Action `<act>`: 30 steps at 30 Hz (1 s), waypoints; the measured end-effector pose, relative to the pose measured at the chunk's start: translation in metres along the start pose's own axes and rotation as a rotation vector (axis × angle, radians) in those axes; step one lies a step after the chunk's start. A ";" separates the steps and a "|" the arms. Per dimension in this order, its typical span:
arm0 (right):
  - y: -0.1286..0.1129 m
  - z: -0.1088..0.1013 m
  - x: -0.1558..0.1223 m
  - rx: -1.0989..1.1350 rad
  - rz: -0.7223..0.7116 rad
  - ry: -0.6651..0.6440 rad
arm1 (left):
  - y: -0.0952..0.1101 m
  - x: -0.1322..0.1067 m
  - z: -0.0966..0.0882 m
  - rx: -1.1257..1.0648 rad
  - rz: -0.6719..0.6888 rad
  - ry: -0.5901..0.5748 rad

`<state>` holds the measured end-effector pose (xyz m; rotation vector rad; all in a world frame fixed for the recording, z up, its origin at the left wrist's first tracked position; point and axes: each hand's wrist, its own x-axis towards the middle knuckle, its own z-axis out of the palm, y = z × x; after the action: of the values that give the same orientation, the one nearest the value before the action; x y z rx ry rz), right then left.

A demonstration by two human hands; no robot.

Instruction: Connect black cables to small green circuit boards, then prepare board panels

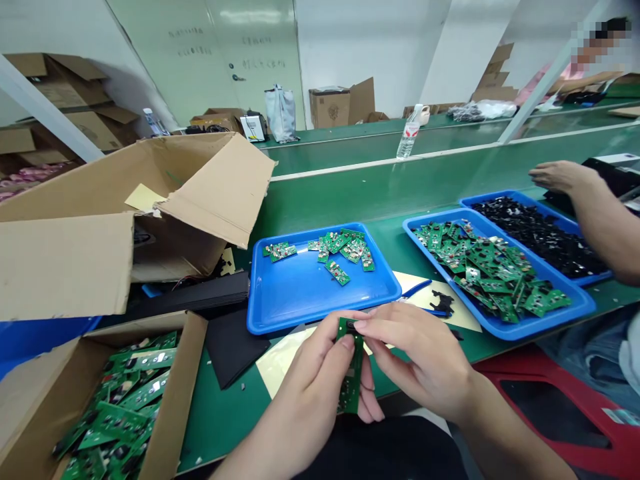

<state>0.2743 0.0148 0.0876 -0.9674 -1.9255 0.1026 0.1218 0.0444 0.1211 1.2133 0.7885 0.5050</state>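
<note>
The left hand (310, 383) is closed around a narrow green circuit board (352, 377), its thumb laid across the upper face and other fingers curled behind; the board stands nearly lengthwise to the view, its far end tipped toward the trays. The right hand (417, 350) has its fingers drawn close together, the tips touching the board's far end beside a small dark part; whether they pinch that part or merely rest there, I cannot tell.

Under and beside the hands lies yellow paper (280, 365) on the green table (220, 413); past the right knuckles are a blue-handled tool (417, 289) and a black plastic piece (443, 303). Just beyond the hands sits a blue tray (295, 300), with loose small boards (338, 272) mostly toward its far side; to the right, a second blue tray (515, 330) is heaped with more boards, and a third behind it holds black parts (537, 233), with another person's hand (565, 177) near it.

On the left, black sheets (235, 350) lie near an open carton (193, 373) full of longer green boards (123, 417); behind them gapes a large cardboard box (215, 187); farther back stands a water bottle (409, 137).
</note>
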 end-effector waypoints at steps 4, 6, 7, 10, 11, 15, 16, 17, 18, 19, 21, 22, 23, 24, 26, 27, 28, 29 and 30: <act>0.000 0.001 0.000 -0.029 0.018 0.031 | -0.001 0.002 0.001 -0.036 -0.020 -0.004; 0.000 0.001 0.000 -0.040 0.020 0.030 | -0.003 0.003 0.001 -0.053 -0.026 -0.008; 0.000 0.001 0.000 -0.042 0.017 0.026 | -0.003 0.003 0.001 -0.059 -0.026 -0.009; 0.000 0.001 0.000 -0.044 0.007 0.018 | -0.005 0.004 0.000 -0.068 -0.024 -0.029; 0.000 0.000 0.000 -0.044 0.002 0.016 | -0.006 0.004 0.000 -0.073 -0.026 -0.035; 0.002 0.000 -0.001 -0.052 -0.012 0.011 | -0.006 0.005 0.001 -0.123 -0.031 -0.030; 0.002 0.000 -0.001 -0.059 -0.012 0.014 | -0.006 0.005 0.001 -0.127 -0.031 -0.029; 0.002 0.000 -0.001 -0.068 -0.012 0.018 | -0.006 0.005 0.001 -0.124 -0.032 -0.030; 0.003 0.000 -0.001 -0.076 -0.014 0.021 | -0.005 0.005 0.001 -0.117 -0.034 -0.031; 0.003 0.000 -0.001 -0.082 -0.014 0.022 | -0.005 0.005 0.002 -0.108 -0.035 -0.035; 0.003 0.000 -0.001 -0.086 -0.012 0.015 | -0.005 0.006 0.002 -0.104 -0.033 -0.042; 0.003 0.000 -0.001 -0.084 -0.010 0.010 | -0.005 0.006 0.002 -0.109 -0.030 -0.041; 0.003 0.000 -0.001 -0.083 -0.007 0.007 | -0.005 0.006 0.002 -0.116 -0.027 -0.038; 0.002 0.000 -0.001 -0.085 -0.005 0.005 | -0.005 0.007 0.002 -0.122 -0.026 -0.039; 0.003 0.000 -0.001 -0.091 -0.004 0.010 | -0.004 0.007 0.002 -0.129 -0.030 -0.038; 0.003 0.000 -0.001 -0.097 -0.002 0.013 | -0.004 0.007 0.002 -0.126 -0.034 -0.039; 0.003 0.000 -0.001 -0.100 -0.001 0.013 | -0.004 0.007 0.002 -0.123 -0.036 -0.038; 0.003 0.000 -0.001 -0.101 -0.001 0.011 | -0.003 0.007 0.002 -0.116 -0.036 -0.034; 0.003 0.000 -0.001 -0.100 0.001 0.006 | -0.003 0.006 0.003 -0.105 -0.034 -0.024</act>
<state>0.2762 0.0164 0.0859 -1.0337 -1.9400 0.0041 0.1277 0.0464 0.1170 1.1054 0.7517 0.4976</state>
